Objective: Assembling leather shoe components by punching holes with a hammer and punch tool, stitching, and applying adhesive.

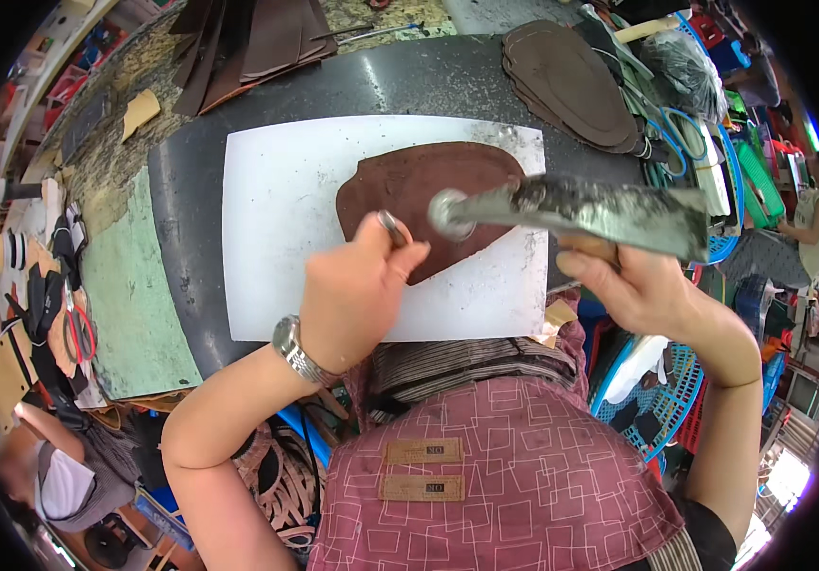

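Note:
A dark brown leather piece [428, 181] with a curved outline lies on a white board [276, 238]. My left hand [357, 285] is closed around a short metal punch [390, 225], whose round top shows above the fingers; its lower end is hidden behind the hand. Raised over the right part of the leather is a hammer [600, 214], its round face toward the punch and its body smeared by motion. My right hand [633, 285] grips it from below, and the hammer head partly covers those fingers. A gap separates hammer and punch.
Stacked brown leather pieces [571, 81] lie at the back right, brown leather strips [271, 43] at the back left. Red-handled scissors [78, 328] rest on the left. Blue baskets [671, 390] stand on the right. Other people are at the lower left and far right.

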Motion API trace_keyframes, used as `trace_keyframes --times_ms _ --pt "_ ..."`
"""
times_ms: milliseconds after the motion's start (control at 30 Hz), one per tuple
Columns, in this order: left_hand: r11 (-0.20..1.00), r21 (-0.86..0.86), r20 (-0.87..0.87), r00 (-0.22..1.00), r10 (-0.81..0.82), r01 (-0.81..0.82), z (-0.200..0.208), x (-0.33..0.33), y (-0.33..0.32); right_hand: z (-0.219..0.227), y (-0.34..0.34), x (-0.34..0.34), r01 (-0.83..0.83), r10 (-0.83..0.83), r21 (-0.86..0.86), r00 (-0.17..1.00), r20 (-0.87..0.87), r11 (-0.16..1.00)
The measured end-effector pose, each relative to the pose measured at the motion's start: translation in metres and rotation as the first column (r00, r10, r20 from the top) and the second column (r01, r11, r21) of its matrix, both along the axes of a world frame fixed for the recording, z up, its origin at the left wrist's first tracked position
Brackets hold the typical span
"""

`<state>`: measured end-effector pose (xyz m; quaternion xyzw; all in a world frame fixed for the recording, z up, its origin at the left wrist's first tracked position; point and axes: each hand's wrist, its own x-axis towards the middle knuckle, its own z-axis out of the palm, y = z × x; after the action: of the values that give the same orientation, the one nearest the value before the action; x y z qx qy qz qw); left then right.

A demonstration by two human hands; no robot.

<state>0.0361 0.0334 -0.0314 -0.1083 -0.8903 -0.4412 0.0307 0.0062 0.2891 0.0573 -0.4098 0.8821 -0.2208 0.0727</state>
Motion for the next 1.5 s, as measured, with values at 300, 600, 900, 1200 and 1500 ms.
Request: trace_keyframes --times_ms 300,600,900,1200,1500 --pt "0.998 0.003 0.015 0.998 -0.066 0.065 0.002 -0.003 -0.002 0.005 0.011 0.008 0.142 -0.13 -0.09 0.983 0.126 0.986" --pt "0.982 0.181 0.078 0.996 0.03 -0.044 -0.002 -0.005 0.008 -0.005 0.013 0.008 0.316 -0.298 0.018 0.872 0.389 0.949" --pt "0.971 -0.197 -0.317 0.929 -0.192 0.134 0.002 -0.003 0.004 0.014 0.013 0.007 0.22 -0.159 -0.2 0.946 0.281 0.955" --pt "0.984 0.175 0.093 0.995 0.022 -0.039 -0.005 -0.008 0.014 0.001 0.015 0.005 0.259 -0.222 -0.087 0.927 0.302 0.962" --pt "1.0 0.003 -0.152 0.988 -0.017 0.018 -0.005 -0.01 0.02 -0.002 0.015 0.002 0.286 -0.279 0.034 0.888 0.365 0.958"
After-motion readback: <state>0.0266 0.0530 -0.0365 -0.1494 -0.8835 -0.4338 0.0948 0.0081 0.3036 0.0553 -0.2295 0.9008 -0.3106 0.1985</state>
